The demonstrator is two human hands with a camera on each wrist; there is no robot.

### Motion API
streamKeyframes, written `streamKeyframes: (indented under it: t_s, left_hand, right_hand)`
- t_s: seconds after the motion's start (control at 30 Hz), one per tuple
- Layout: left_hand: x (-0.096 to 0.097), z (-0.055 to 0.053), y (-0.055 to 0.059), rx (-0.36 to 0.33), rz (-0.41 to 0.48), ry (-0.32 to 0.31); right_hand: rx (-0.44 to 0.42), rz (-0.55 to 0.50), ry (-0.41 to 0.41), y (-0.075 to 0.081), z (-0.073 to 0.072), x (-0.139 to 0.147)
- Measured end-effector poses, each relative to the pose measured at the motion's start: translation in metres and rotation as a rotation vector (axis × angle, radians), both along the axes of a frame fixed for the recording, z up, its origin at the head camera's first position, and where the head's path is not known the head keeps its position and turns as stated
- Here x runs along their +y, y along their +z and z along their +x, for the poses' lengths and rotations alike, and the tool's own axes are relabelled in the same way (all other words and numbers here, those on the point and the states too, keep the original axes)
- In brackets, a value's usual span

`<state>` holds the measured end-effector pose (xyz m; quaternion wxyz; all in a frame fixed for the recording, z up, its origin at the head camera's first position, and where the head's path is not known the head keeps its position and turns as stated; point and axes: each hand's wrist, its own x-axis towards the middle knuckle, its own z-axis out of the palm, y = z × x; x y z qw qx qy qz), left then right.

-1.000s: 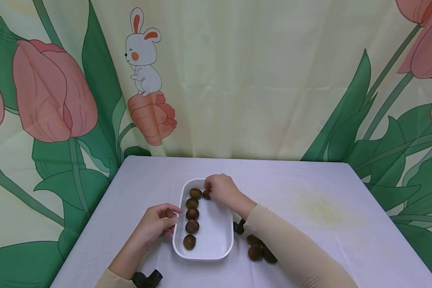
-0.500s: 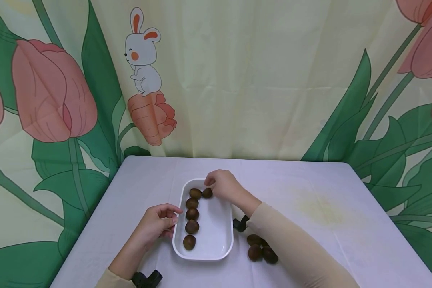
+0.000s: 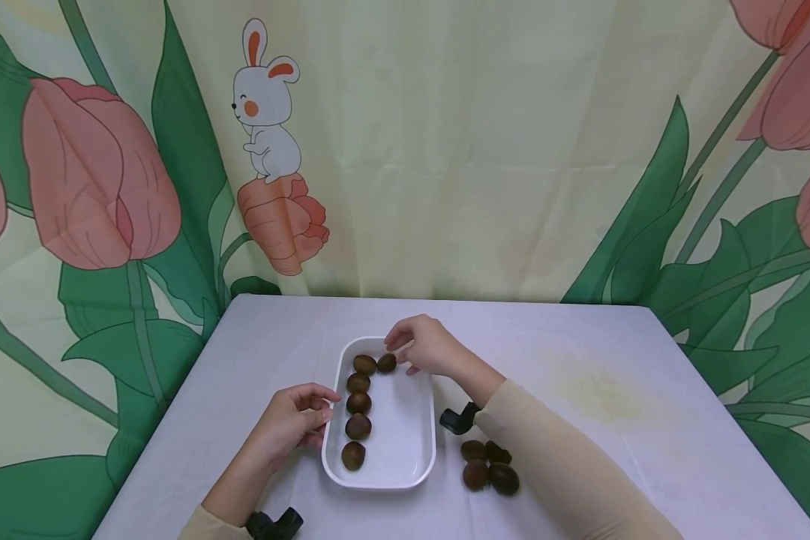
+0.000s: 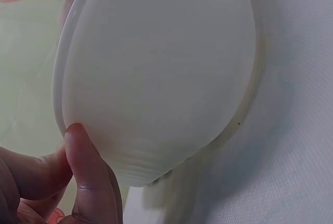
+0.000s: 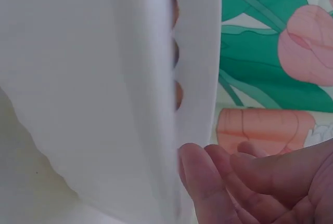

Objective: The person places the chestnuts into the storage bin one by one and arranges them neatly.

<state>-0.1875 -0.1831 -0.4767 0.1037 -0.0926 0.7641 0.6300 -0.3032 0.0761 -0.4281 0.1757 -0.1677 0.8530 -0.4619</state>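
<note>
A white tray (image 3: 394, 442) lies on the table with several brown chestnuts (image 3: 358, 403) lined up along its left side. At its far end, one more chestnut (image 3: 387, 363) sits to the right of the top of that line. My right hand (image 3: 424, 345) is over the tray's far right corner, fingers loosely bent beside this chestnut and holding nothing. My left hand (image 3: 300, 416) touches the tray's left rim with its fingertips. In the left wrist view a fingertip (image 4: 77, 133) meets the tray's outer wall.
Several loose chestnuts (image 3: 475, 475) are grouped on the white tablecloth (image 3: 567, 367) right of the tray, near my right sleeve (image 3: 560, 457). Black devices (image 3: 460, 418) are at both wrists. A printed curtain (image 3: 445, 165) hangs behind the table.
My right hand has let go of the chestnut at the tray's far end and drawn slightly up and right, its fingers spreading. The left hand stays at the rim.
</note>
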Motion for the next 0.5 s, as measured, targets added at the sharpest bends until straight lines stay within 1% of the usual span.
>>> streamKeyframes:
  t_s: [0.23,0.5]
  left_hand:
    - [0.000,0.000,0.000,0.005,0.001,0.005]
    - [0.000,0.000,-0.001,0.011,0.002,0.003]
  right_hand:
    - [-0.063,-0.063,0.017,0.009,0.007,0.007]
    - [-0.068,-0.074,0.023,0.015,0.017,0.022]
